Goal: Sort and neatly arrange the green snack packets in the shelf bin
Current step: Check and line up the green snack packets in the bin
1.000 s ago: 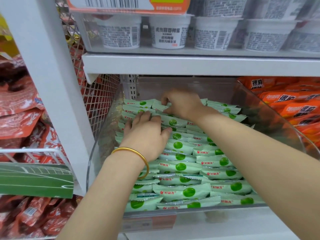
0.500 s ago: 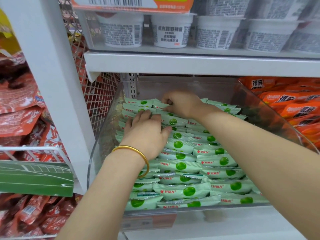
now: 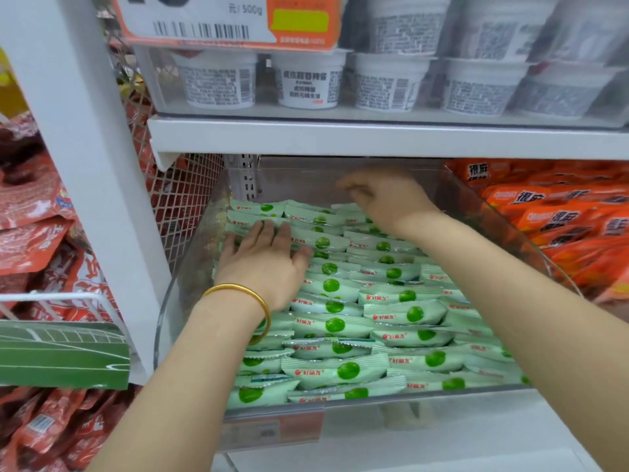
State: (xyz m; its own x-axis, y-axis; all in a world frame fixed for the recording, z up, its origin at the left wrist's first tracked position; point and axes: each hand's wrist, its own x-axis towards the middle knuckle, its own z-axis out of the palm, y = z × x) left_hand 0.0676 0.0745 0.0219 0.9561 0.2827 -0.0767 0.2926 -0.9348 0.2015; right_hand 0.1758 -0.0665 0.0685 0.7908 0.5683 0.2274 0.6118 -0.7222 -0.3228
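Note:
Several pale green snack packets [image 3: 340, 369] with dark green dots fill a clear plastic shelf bin [image 3: 503, 219] in rough overlapping rows. My left hand [image 3: 265, 260], with a gold bangle on its wrist, lies flat with straight fingers on the packets at the bin's left side. My right hand [image 3: 384, 195] is blurred at the back of the bin, just above the rear packets, its fingers loosely spread. Nothing shows in its grasp.
White tubs [image 3: 306, 83] stand on the shelf above, close over the bin. Orange packets [image 3: 561, 219] fill the bin to the right. A red wire mesh divider [image 3: 183, 199] and red packets [image 3: 30, 212] are to the left. A white upright post [image 3: 85, 158] stands nearby.
My right hand has lifted off the rear packets and shifted right, its fingers opening. My left hand stays pressed on the left packets. The view has moved closer to the shelf.

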